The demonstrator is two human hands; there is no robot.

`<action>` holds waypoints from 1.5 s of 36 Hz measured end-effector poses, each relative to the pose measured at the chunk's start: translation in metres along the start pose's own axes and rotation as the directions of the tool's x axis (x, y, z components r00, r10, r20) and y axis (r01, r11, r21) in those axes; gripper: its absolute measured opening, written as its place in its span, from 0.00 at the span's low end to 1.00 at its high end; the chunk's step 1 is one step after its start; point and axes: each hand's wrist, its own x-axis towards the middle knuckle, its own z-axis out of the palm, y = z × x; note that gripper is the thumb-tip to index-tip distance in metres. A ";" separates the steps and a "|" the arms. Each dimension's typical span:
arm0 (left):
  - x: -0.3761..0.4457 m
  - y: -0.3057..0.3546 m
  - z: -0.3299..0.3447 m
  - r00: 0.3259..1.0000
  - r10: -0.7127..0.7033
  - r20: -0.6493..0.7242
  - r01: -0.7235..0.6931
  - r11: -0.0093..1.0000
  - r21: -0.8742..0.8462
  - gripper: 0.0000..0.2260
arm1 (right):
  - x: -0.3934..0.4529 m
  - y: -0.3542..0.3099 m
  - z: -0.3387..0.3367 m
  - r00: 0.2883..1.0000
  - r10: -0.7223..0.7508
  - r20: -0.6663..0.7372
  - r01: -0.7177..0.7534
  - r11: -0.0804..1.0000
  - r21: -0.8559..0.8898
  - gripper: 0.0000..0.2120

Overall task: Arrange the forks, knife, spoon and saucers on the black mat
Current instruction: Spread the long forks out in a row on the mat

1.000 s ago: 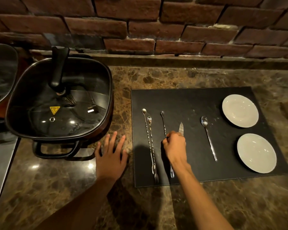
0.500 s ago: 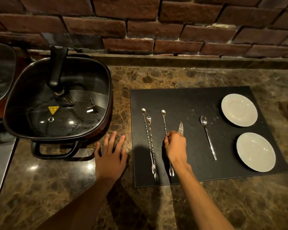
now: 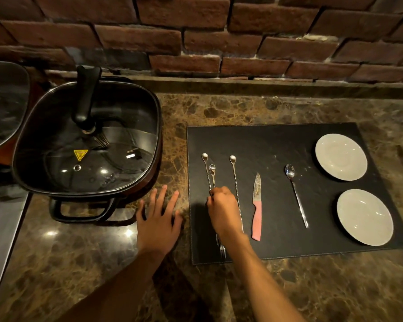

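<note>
1. Two hands are in view. Your left hand (image 3: pixel 158 223) lies flat and open on the counter (image 3: pixel 79 263), holding nothing, just beside the black mat (image 3: pixel 277 140), probably to steady you.
2. Your right hand (image 3: pixel 221 205) closes its fingers on the two crossed forks (image 3: pixel 208 173), likely to separate them.
3. The third fork (image 3: pixel 235 180), knife (image 3: pixel 256 210), spoon (image 3: pixel 296 194) and saucers (image 3: pixel 341 156) lie apart, with free room behind them.

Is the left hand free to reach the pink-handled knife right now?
Probably not cleanly. The left hand lies flat on the counter beside the black mat, and the right hand, closed on the forks, lies between it and the knife.
</note>
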 end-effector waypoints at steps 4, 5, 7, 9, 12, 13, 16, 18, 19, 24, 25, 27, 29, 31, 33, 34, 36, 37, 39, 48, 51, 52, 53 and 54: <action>0.001 0.000 -0.001 1.000 -0.002 -0.001 0.002 1.000 0.001 0.25 | 0.004 -0.003 0.001 1.000 0.026 0.004 -0.026 0.998 -0.065 0.09; 0.000 0.000 0.000 1.000 -0.004 -0.006 0.004 1.000 0.000 0.25 | 0.004 -0.004 0.001 1.000 0.012 0.004 -0.012 0.994 -0.109 0.10; 0.000 0.000 0.001 1.000 -0.006 -0.009 0.006 1.000 -0.001 0.25 | 0.005 -0.006 0.001 1.000 0.003 0.002 -0.003 0.987 -0.161 0.11; 0.000 0.000 0.002 1.000 -0.007 -0.013 0.007 1.000 -0.006 0.25 | 0.004 -0.008 0.003 1.000 0.001 0.004 -0.001 0.985 -0.171 0.11; 0.001 0.000 0.005 1.000 -0.010 -0.029 0.010 1.000 -0.011 0.25 | 0.000 -0.012 0.010 1.000 0.009 0.004 -0.008 0.992 -0.125 0.11; 0.001 -0.001 0.006 0.999 -0.008 -0.036 0.007 1.000 -0.012 0.25 | -0.002 -0.014 0.013 1.000 0.012 0.004 -0.012 0.993 -0.115 0.12; 0.000 -0.001 0.008 0.999 -0.006 -0.051 0.006 1.000 -0.014 0.25 | -0.007 -0.017 0.022 0.999 0.031 0.010 -0.030 0.996 -0.085 0.11; 0.000 -0.001 0.008 0.998 -0.008 -0.055 0.007 1.000 -0.010 0.25 | -0.010 -0.019 0.026 0.998 0.053 0.018 -0.053 0.999 -0.005 0.10; 0.000 -0.001 0.008 0.998 -0.008 -0.058 0.008 1.000 -0.010 0.25 | -0.010 -0.020 0.028 0.998 0.064 0.020 -0.064 0.998 0.026 0.10; 0.000 0.000 0.005 0.998 0.001 -0.060 -0.003 1.000 -0.027 0.25 | -0.012 -0.022 0.032 0.989 0.141 0.035 -0.144 0.979 0.144 0.08; 0.000 0.000 0.004 0.998 0.000 -0.061 -0.002 0.999 -0.034 0.25 | -0.012 -0.023 0.032 0.993 0.115 0.035 -0.118 0.986 0.121 0.08; 0.000 0.001 0.003 0.998 -0.001 -0.063 -0.002 0.999 -0.042 0.25 | -0.010 -0.022 0.032 0.992 0.116 0.038 -0.120 0.985 0.123 0.09; -0.001 0.001 0.002 0.998 -0.001 -0.066 -0.002 0.999 -0.040 0.25 | -0.009 -0.021 0.031 0.992 0.113 0.047 -0.118 0.984 0.131 0.08; -0.001 0.001 0.002 0.998 0.002 -0.068 -0.005 0.999 -0.042 0.25 | -0.010 -0.021 0.031 0.993 0.112 0.039 -0.116 0.983 0.144 0.08; -0.001 0.001 0.002 0.998 0.002 -0.065 -0.005 0.999 -0.038 0.25 | -0.011 -0.021 0.031 0.998 0.060 0.030 -0.063 0.992 0.109 0.09; -0.001 0.001 0.002 0.998 0.001 -0.061 -0.003 0.999 -0.032 0.25 | -0.011 -0.021 0.030 0.999 0.048 0.022 -0.050 0.994 0.102 0.09; -0.001 0.001 0.002 0.999 0.000 -0.055 0.000 1.000 -0.015 0.25 | -0.012 -0.022 0.027 0.999 0.032 0.003 -0.032 0.997 0.070 0.08; -0.001 0.001 0.002 0.999 -0.003 -0.054 0.002 1.000 -0.012 0.25 | -0.012 -0.021 0.026 1.000 0.026 -0.017 -0.026 0.998 0.054 0.09; -0.001 0.001 0.002 0.999 -0.007 -0.050 0.006 1.000 -0.014 0.25 | -0.013 -0.019 0.020 0.998 0.023 -0.052 -0.021 0.999 0.033 0.09; 0.000 0.000 0.003 0.999 0.000 -0.034 0.000 1.000 -0.019 0.25 | -0.020 0.003 -0.003 0.990 0.117 -0.081 -0.117 0.993 -0.003 0.09; 0.000 0.000 0.003 1.000 -0.003 -0.025 0.003 1.000 -0.023 0.26 | -0.024 0.008 -0.002 0.992 0.118 -0.042 -0.119 0.993 -0.007 0.10; 0.000 0.000 0.003 1.000 -0.003 -0.024 0.003 1.000 -0.023 0.26 | -0.025 0.009 -0.001 0.993 0.109 -0.037 -0.109 0.994 -0.002 0.10; 0.000 0.000 0.002 1.000 -0.003 -0.022 0.003 1.000 -0.020 0.25 | -0.026 0.011 0.000 0.994 0.099 -0.036 -0.099 0.995 0.003 0.11; 0.000 0.000 0.002 1.000 -0.002 -0.020 0.002 1.000 -0.015 0.26 | -0.026 0.012 0.001 0.995 0.092 -0.038 -0.092 0.996 0.006 0.11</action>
